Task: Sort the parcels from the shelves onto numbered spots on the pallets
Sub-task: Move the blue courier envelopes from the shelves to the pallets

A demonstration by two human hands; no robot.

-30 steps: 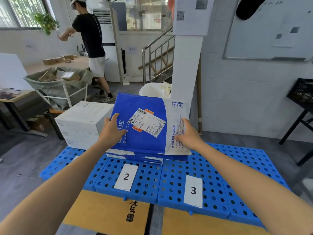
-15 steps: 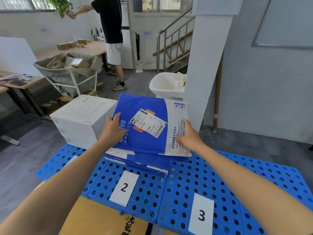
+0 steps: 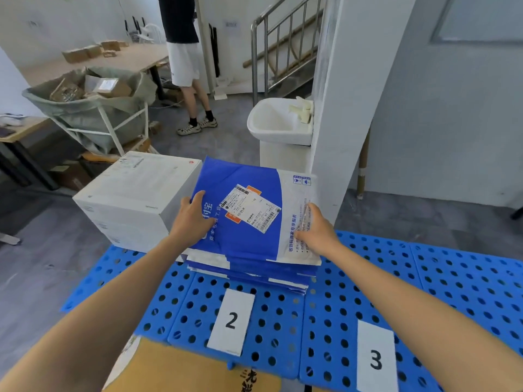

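Step in hand: seating the blue mailer (image 3: 249, 236) on the stack of mailers (image 3: 254, 274) behind card "2" (image 3: 230, 321) on the blue pallet (image 3: 424, 278); left hand (image 3: 192, 219) and right hand (image 3: 317, 230) lie on its top face, fingers extended, pressing. The next move likely calls for squaring the edges, then lifting both hands clear. Legible: card "2", card "3" (image 3: 375, 357); shipping label (image 3: 250, 207) print too small to read

Two bare arms are showing, uncovered all the way to the picture's lower edge. The left forearm (image 3: 107, 301) and right forearm (image 3: 410, 301) are looking slim and smooth, each narrowing toward the wrist. The left hand (image 3: 192, 219) and right hand (image 3: 317, 230) are going ungloved, fingers bare. The nails are appearing too small to describe.
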